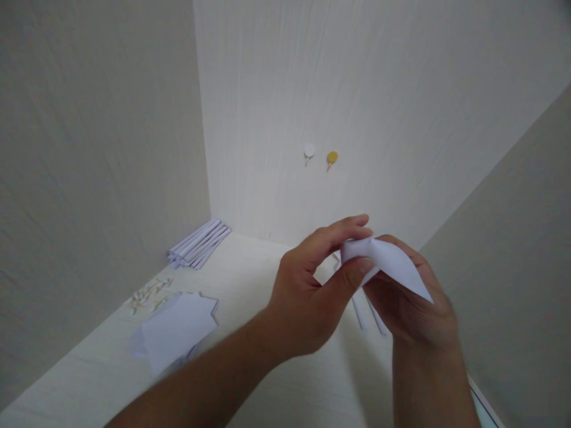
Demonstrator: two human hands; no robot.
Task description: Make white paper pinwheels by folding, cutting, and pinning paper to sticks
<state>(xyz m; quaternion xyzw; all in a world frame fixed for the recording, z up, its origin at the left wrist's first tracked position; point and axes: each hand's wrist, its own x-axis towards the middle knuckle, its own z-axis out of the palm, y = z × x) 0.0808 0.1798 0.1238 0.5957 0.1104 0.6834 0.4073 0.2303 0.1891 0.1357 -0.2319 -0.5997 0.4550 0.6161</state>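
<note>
A white sheet of paper (pixel 397 264), curled and partly bent over, is held up above the table between both hands. My left hand (pixel 319 279) pinches its left end, thumb in front and fingers behind and on top. Around its right side, my right hand (pixel 414 303) supports the paper from below and behind; most of those fingers are hidden by the sheet. The paper's right corner points down over the right palm. Beneath the hands, rolled white paper sticks (pixel 377 315) lie on the table, partly covered.
A pile of paper sticks (pixel 199 245) lies in the far left corner. Nearer are small white-and-yellowish pieces (pixel 149 294) and a stack of paper sheets (pixel 181 330). A white hook (pixel 309 151) and a yellow hook (pixel 332 157) are on the back wall. Panels enclose the table (pixel 250 267) at left and right.
</note>
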